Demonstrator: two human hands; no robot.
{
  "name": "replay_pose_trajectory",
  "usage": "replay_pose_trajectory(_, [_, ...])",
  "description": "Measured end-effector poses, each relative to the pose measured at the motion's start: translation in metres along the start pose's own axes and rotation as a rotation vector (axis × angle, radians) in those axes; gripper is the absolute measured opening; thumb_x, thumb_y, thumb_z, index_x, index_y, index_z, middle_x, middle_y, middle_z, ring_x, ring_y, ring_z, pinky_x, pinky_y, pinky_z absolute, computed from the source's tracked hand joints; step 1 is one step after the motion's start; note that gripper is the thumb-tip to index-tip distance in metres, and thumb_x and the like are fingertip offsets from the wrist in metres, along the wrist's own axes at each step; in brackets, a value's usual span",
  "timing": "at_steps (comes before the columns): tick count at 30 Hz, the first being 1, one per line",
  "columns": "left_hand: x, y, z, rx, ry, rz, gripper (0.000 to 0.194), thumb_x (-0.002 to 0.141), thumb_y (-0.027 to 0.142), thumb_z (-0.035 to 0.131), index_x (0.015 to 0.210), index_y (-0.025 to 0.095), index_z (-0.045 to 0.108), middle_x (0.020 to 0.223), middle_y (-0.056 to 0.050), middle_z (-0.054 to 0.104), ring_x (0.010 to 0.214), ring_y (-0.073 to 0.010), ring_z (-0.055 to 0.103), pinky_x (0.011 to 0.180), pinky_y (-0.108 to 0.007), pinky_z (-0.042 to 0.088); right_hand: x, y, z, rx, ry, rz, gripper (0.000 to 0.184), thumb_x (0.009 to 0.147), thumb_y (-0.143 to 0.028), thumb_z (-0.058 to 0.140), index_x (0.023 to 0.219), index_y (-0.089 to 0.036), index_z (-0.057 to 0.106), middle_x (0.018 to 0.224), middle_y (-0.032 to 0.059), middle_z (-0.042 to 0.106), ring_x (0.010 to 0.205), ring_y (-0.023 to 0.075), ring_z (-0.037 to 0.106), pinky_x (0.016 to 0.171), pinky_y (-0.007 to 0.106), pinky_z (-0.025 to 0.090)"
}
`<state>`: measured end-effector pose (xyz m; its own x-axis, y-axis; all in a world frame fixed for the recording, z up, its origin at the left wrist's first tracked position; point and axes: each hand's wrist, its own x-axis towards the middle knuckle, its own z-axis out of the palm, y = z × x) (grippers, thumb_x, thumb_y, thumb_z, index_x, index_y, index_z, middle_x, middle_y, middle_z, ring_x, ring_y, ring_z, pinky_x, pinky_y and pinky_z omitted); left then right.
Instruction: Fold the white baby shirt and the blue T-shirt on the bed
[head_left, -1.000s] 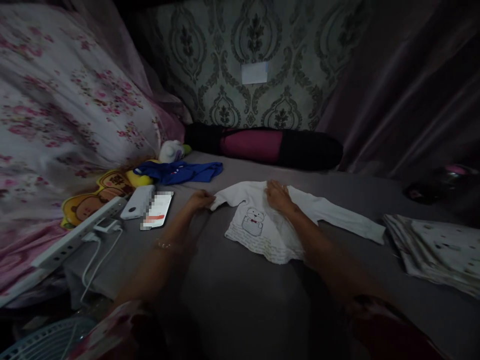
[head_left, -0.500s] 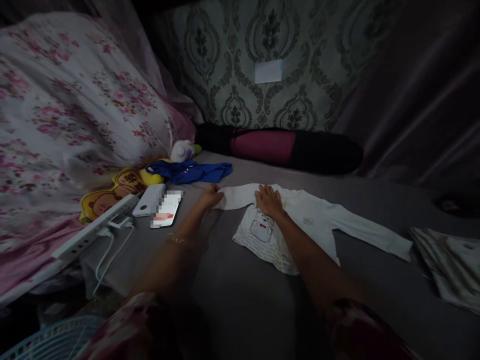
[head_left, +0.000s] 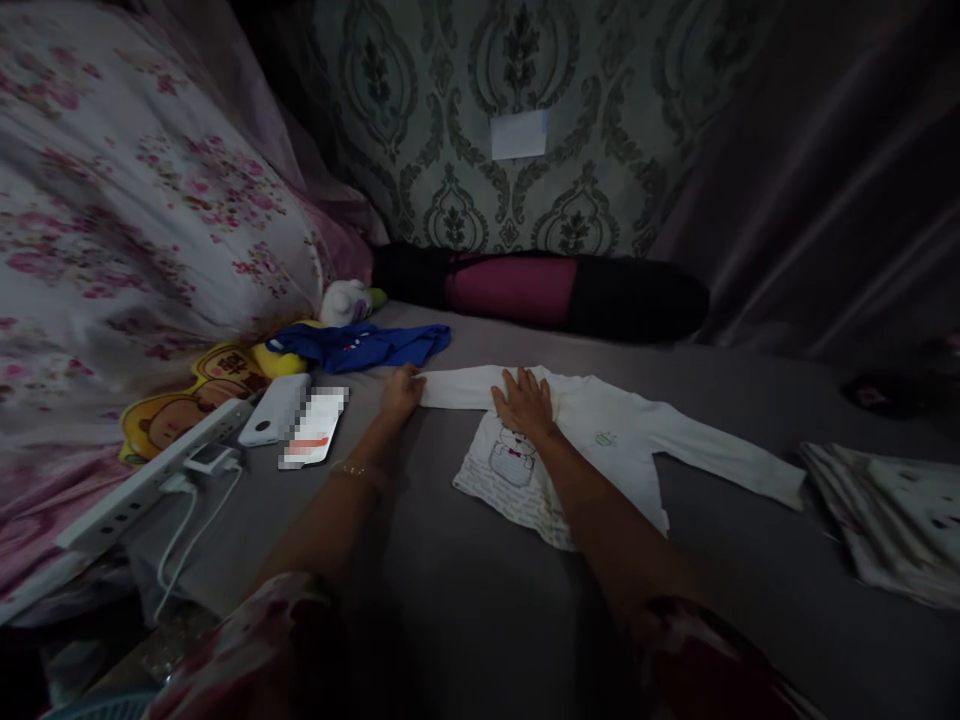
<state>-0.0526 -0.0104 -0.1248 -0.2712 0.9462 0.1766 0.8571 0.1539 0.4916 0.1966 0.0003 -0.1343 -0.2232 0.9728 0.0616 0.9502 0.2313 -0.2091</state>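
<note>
A small white long-sleeved shirt (head_left: 607, 470) with a printed cartoon figure lies spread on the grey bed sheet (head_left: 465, 600). My left hand (head_left: 403, 392) is closed on the cuff of its left-side sleeve, which runs out straight. Flat on the shirt near that sleeve's shoulder rests my right hand (head_left: 525, 402), fingers spread, partly covering the print. The other sleeve stretches off to the right, untouched. My right forearm hides part of the shirt's lower half.
Left of my left hand lie a lit phone (head_left: 319, 430), a white power bank (head_left: 274, 410) and a power strip (head_left: 157, 475) with cables. Behind are a blue garment (head_left: 367, 346) and a black-and-maroon long bundle (head_left: 517, 288). Folded clothes (head_left: 885, 510) sit at the right.
The view has shifted slightly, so everything appears a little further left. My left hand still grips the cuff, and the sleeve looks straighter. My right hand stays flat on the shirt.
</note>
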Motion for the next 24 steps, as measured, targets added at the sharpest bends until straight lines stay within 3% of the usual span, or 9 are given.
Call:
replay_pose_trajectory(4, [-0.008,0.01,-0.001,0.155,0.105,-0.035,0.041,0.084,0.034,0.055,0.115,0.007,0.056,0.117,-0.023,0.059,0.111,-0.0333,0.056,0.091,-0.04,0.043,0.002,0.003,-0.018,0.094,-0.137,-0.015,0.064,0.099,-0.055,0.02,0.153,-0.021,0.027,0.161,0.0091,0.019,0.149,0.0238,0.011,0.119,0.048,0.008])
replay_pose_trajectory(6, [-0.017,0.019,-0.006,0.255,0.205,-0.079,0.051,0.082,0.041,0.06,0.116,0.004,0.054,0.123,-0.028,0.053,0.115,-0.0384,0.052,0.092,-0.045,0.042,-0.001,0.012,-0.034,0.247,-0.185,-0.026,0.061,0.101,-0.051,0.017,0.153,-0.021,0.028,0.16,0.0064,0.023,0.148,0.0187,0.017,0.119,0.04,0.014])
replay_pose_trajectory(8, [-0.028,0.025,-0.013,0.301,0.245,-0.088,0.054,0.082,0.046,0.059,0.116,0.004,0.055,0.126,-0.029,0.051,0.117,-0.0408,0.05,0.093,-0.047,0.04,-0.012,0.031,-0.051,0.424,-0.076,-0.018,0.055,0.102,-0.041,0.02,0.149,-0.018,0.037,0.155,0.0079,0.035,0.142,0.0153,0.031,0.115,0.03,0.025])
replay_pose_trajectory(11, [-0.045,0.03,-0.024,0.237,0.071,-0.051,0.04,0.084,0.044,0.056,0.106,0.012,0.06,0.114,-0.019,0.062,0.11,-0.0354,0.056,0.088,-0.041,0.043,-0.046,0.074,-0.069,0.649,0.133,0.073,0.041,0.099,-0.028,0.035,0.13,-0.012,0.056,0.132,0.0112,0.061,0.119,0.0159,0.056,0.101,0.027,0.042])
replay_pose_trajectory(14, [-0.059,0.031,-0.03,0.111,-0.163,-0.013,0.026,0.084,0.041,0.056,0.089,0.016,0.064,0.091,-0.008,0.069,0.091,-0.0254,0.063,0.076,-0.03,0.044,-0.096,0.123,-0.08,0.799,0.189,0.34,0.034,0.096,-0.029,0.039,0.112,-0.011,0.064,0.105,0.0124,0.071,0.082,0.0151,0.068,0.072,0.024,0.053])
replay_pose_trajectory(17, [-0.072,0.031,-0.031,0.037,-0.211,0.003,0.023,0.082,0.037,0.059,0.083,0.015,0.064,0.084,-0.006,0.069,0.082,-0.02,0.063,0.069,-0.025,0.043,-0.147,0.157,-0.083,0.787,0.148,0.548,0.025,0.092,-0.024,0.045,0.095,-0.012,0.067,0.09,0.0108,0.073,0.063,0.0118,0.065,0.054,0.019,0.049])
replay_pose_trajectory(19, [-0.079,0.031,-0.029,0.044,-0.191,-0.012,0.022,0.081,0.035,0.06,0.085,0.014,0.064,0.084,-0.007,0.069,0.081,-0.0196,0.063,0.067,-0.025,0.043,-0.173,0.166,-0.082,0.731,0.074,0.625,0.025,0.092,-0.022,0.044,0.086,-0.013,0.067,0.086,0.0093,0.073,0.058,0.0099,0.063,0.047,0.016,0.044])
replay_pose_trajectory(24, [-0.087,0.033,-0.02,0.086,-0.188,0.022,0.025,0.083,0.035,0.056,0.092,0.014,0.064,0.092,-0.009,0.069,0.09,-0.0251,0.064,0.073,-0.03,0.045,-0.207,0.153,-0.075,0.629,-0.044,0.62,0.032,0.092,-0.028,0.048,0.069,-0.014,0.066,0.066,0.0046,0.07,0.045,0.009,0.056,0.04,0.017,0.033])
